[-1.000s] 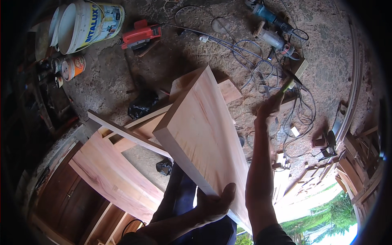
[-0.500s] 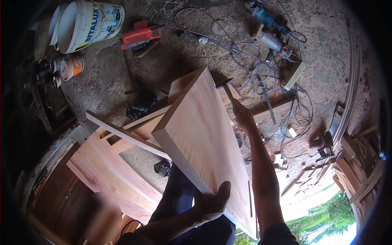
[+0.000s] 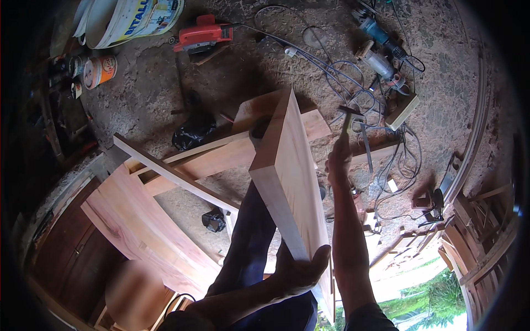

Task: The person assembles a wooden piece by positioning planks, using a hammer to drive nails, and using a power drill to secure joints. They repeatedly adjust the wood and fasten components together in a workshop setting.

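A pale wooden panel (image 3: 298,182) with thick edges stands tilted in front of me, turned nearly edge-on. My left hand (image 3: 298,271) grips its near lower edge, the thumb over the face on the right and the palm against the edge. To the right of the panel, my right hand (image 3: 338,164) is closed round the handle of a hammer (image 3: 349,115). The hammer's dark head is raised and apart from the wood. Beneath and behind the panel lies a wooden frame of boards (image 3: 210,165), partly hidden by it and by my leg.
A loose wooden bar (image 3: 165,172) slants across the frame beside a wide board (image 3: 143,226). Farther off are a red power tool (image 3: 203,36), a white bucket (image 3: 135,22), an orange can (image 3: 100,71), two corded power tools (image 3: 381,36), tangled cables (image 3: 406,151) and black plastic bags (image 3: 193,132).
The hammer has swung away from the panel's far edge, out to the right. The panel has turned more edge-on, its near corner moving right, with my left hand still on it.
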Available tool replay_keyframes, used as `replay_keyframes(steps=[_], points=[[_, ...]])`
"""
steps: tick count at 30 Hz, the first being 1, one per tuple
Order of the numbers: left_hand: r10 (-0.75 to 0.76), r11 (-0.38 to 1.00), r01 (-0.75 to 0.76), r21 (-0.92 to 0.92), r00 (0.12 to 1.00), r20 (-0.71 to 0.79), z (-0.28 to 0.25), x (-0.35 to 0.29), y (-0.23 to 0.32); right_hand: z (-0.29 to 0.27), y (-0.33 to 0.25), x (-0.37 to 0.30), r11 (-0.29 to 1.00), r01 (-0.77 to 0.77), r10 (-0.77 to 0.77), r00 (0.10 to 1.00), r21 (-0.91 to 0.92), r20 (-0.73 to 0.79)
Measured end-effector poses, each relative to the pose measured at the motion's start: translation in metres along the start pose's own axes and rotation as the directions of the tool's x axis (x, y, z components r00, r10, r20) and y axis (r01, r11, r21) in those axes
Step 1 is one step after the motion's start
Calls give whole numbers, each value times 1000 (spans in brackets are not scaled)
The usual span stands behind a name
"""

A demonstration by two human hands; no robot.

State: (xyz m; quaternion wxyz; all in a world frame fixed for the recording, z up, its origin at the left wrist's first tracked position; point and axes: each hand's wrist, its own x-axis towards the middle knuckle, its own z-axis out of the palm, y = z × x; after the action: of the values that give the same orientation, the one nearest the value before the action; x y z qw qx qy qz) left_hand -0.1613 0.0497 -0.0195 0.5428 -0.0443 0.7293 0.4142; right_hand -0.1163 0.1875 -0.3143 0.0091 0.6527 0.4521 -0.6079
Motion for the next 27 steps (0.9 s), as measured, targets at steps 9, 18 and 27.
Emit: replay_keyframes(steps=[9, 18, 27], points=[[46, 977, -37, -210, 998, 40, -12, 17, 30, 15, -1, -12, 977, 46, -13, 987, -210, 159], [308, 951, -309, 18, 940, -144, -16, 23, 22, 2, -20, -51, 979, -196, 201, 969, -48, 144], [310, 951, -307, 41, 937, -158, -14, 19, 21, -41, -16, -102, 978, -196, 202, 974, -71, 100]])
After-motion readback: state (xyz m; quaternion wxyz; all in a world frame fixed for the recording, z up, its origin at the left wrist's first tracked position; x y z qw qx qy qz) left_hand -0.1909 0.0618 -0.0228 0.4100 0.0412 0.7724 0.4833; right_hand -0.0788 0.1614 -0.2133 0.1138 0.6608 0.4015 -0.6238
